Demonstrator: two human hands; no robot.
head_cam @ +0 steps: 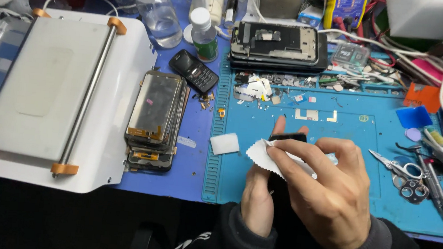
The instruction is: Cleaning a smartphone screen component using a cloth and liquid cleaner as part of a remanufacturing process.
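I see my left hand (258, 197) upright at the mat's near edge, fingers closed around a small black phone (287, 137), a glossy slab whose top edge alone shows above my knuckles. My right hand (333, 195) lies across it, fingers pressed together on a white wipe (269, 158). The wipe is thin and soft, with a zigzag-cut edge, and it is draped over the phone's face. Both hands are over the blue mat (349, 130), a rubbery sheet with ridged strips and moulded trays.

Just left of the wipe a small white pad (224, 143) lies flat, square and matte. Further left a stack of screens (155, 118) rests on the blue table, dark glass with coppery flex strips at the ends. Beside it stands a white machine (48, 93) with a smooth grey plate, a steel rod and orange clips.

A clear bottle (159, 15) and a smaller bottle (205, 35) with a white cap and green label stand at the back, a black keypad handset (194, 71) lying near them. Steel scissors (397, 166) rest on the mat to my right, near an opened phone frame (276, 44) at the far edge.
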